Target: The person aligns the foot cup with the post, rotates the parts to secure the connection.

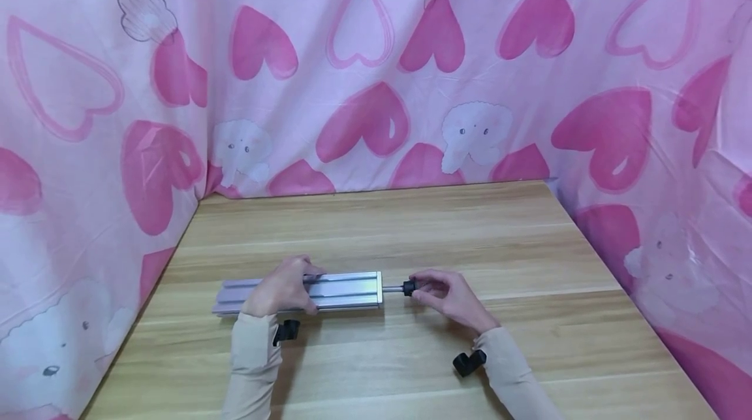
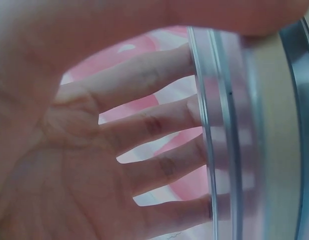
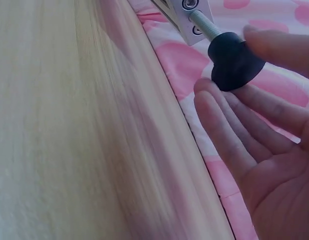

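Grooved silver bar (image 1: pixel 346 290), set crosswise; threaded rod (image 3: pixel 204 25) juts from its right end, tipped with flared black foot (image 3: pixel 234 62).

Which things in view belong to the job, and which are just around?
In the job:
metal profile, gripped by left hand
threaded rod
black knob, pinched by right hand

Just around:
wooden table
heart-print curtain
wrist cameras

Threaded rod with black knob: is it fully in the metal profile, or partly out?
Not fully in: bare threaded rod shows between metal profile and black knob. Depth inside: cannot tell.
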